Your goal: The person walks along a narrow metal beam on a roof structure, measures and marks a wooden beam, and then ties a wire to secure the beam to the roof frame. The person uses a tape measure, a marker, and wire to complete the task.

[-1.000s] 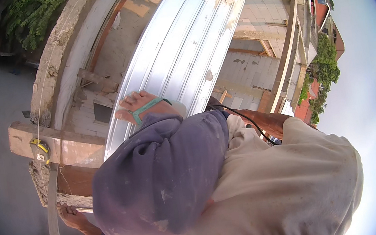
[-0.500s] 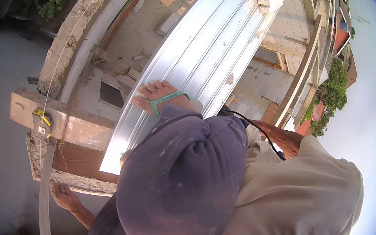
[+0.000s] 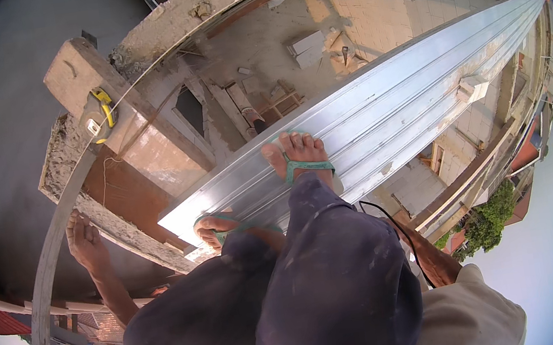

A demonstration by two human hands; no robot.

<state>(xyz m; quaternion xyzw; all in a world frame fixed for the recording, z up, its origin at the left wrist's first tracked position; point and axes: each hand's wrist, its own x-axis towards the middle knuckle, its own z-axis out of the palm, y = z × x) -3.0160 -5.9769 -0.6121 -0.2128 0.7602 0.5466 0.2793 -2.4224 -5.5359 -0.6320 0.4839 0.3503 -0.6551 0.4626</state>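
My left hand is at the left, beside the edge of a long, thin grey strip. Its fingers are bent; whether they grip the strip's edge or something behind it I cannot make out. The strip runs from the lower edge up toward a yellow and black tape measure on a concrete beam. My right forearm goes behind my raised knee, which hides the hand. A black cable loops past that forearm. Under my sandalled feet lies a long ribbed metal sheet.
A pale block sits on the sheet. Below are an unfinished room's floor and boards. A rough concrete wall top and a taut string border it. Wooden beams run along the right, with trees beyond. The drop at left is deep.
The view has turned, so the metal sheet now slants more to the right. Both my feet show now, where mainly one did before. My left hand stays beside the strip.
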